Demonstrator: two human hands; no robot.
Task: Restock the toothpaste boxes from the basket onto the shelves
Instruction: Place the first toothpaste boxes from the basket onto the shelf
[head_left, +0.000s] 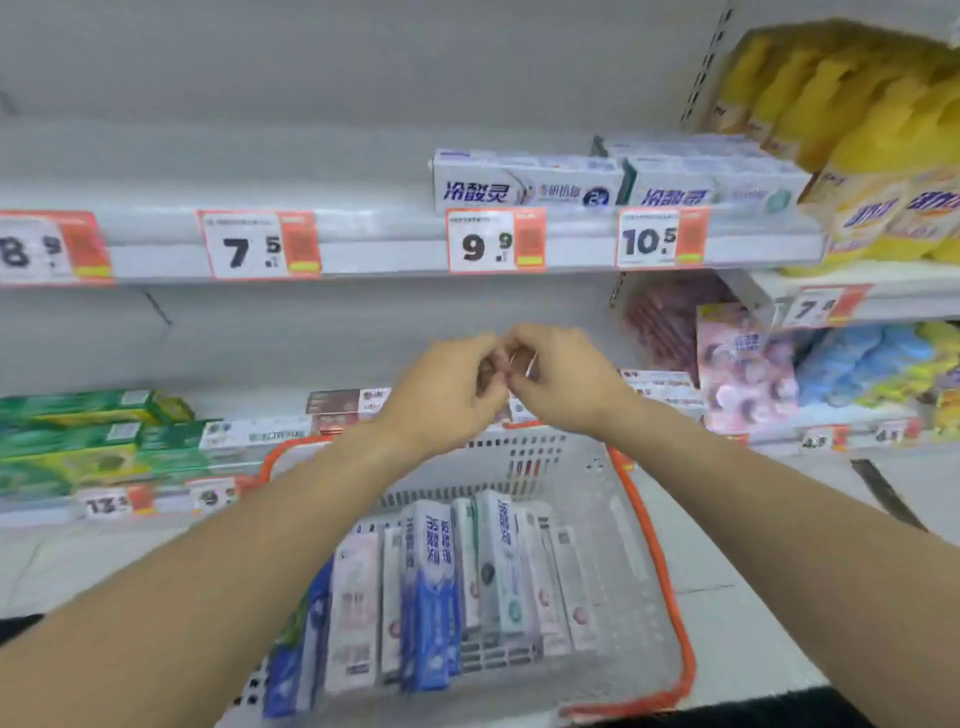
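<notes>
Head view shows many white and blue toothpaste boxes (447, 587) standing in the white plastic basket with orange rim (670, 561). Only two white boxes (613, 179) lie on the grey upper shelf (363, 249), so most restocking remains. Left hand (447, 389) and right hand (561, 379) meet above the basket with curled fingers; whether they hold something small cannot be told.

Toothpaste boxes (441, 592), white, blue and pink, stand packed on end in the near white basket (670, 561) with its orange rim; two white boxes (527, 182) lie flat on the far upper shelf (363, 249).
</notes>
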